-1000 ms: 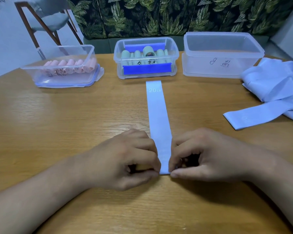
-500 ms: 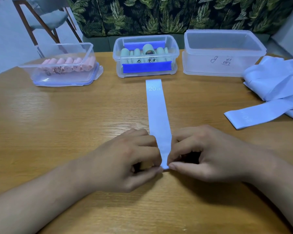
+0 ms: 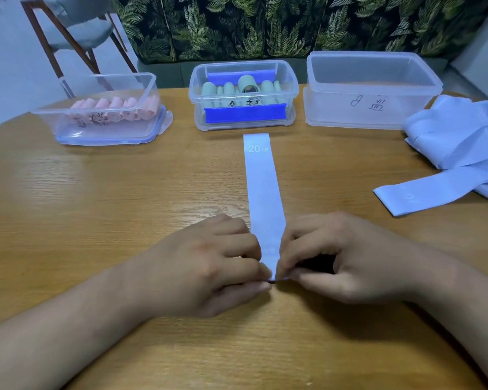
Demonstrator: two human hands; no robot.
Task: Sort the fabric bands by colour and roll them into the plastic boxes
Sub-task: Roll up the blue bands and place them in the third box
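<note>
A light blue band (image 3: 261,181) marked 20 LB lies flat down the middle of the wooden table (image 3: 96,209). My left hand (image 3: 209,263) and my right hand (image 3: 341,257) pinch its near end from either side, fingers curled over the edge. More light blue bands (image 3: 457,153) lie in a heap at the right. Three clear plastic boxes stand at the back: the left box (image 3: 104,108) holds pink rolls, the middle box (image 3: 243,94) holds green rolls, and the right box (image 3: 369,88) holds nothing I can see.
A wooden chair (image 3: 74,32) stands behind the table at the far left. A leaf-patterned sofa back (image 3: 265,23) runs behind the boxes. The table's rounded edge curves away at the left.
The band's near end has been drawn up slightly between my fingertips, and both hands have closed in on it. The boxes and the heap have not moved.
</note>
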